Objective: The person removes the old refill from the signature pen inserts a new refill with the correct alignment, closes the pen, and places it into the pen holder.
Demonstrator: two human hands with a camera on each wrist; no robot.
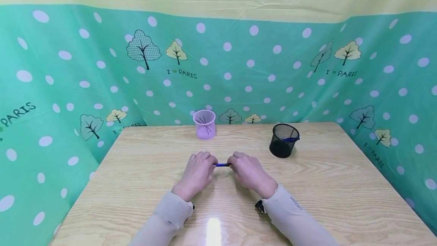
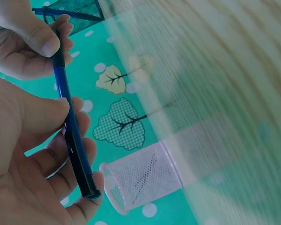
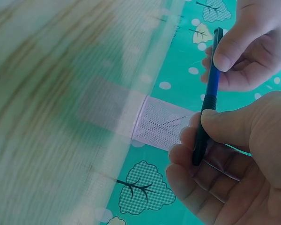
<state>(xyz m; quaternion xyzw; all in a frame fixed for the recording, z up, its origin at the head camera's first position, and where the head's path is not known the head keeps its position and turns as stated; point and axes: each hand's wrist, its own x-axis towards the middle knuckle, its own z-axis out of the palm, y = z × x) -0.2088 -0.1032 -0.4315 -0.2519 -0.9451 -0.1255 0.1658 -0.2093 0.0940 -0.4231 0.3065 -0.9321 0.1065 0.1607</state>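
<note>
Both hands hold one blue ballpoint pen (image 1: 222, 165) level between them, over the middle of the table. My left hand (image 1: 200, 171) pinches its blue barrel near the end with the black clip, thumb on one side and fingers behind, as the left wrist view shows. At the other end, the thumb and fingers of my right hand (image 1: 248, 171) grip the black ribbed part. The pen's black tip end (image 3: 199, 152) shows beyond the right thumb in the right wrist view. A short stretch of blue barrel is bare between the hands.
Farther back on the wooden table (image 1: 146, 170) stands a lilac mesh cup (image 1: 205, 129) with several thin dark sticks inside. A black mesh cup (image 1: 282, 143) is to its right, with a blue pen (image 1: 291, 139) in it. A green dotted curtain (image 1: 239, 86) hangs behind and along the sides.
</note>
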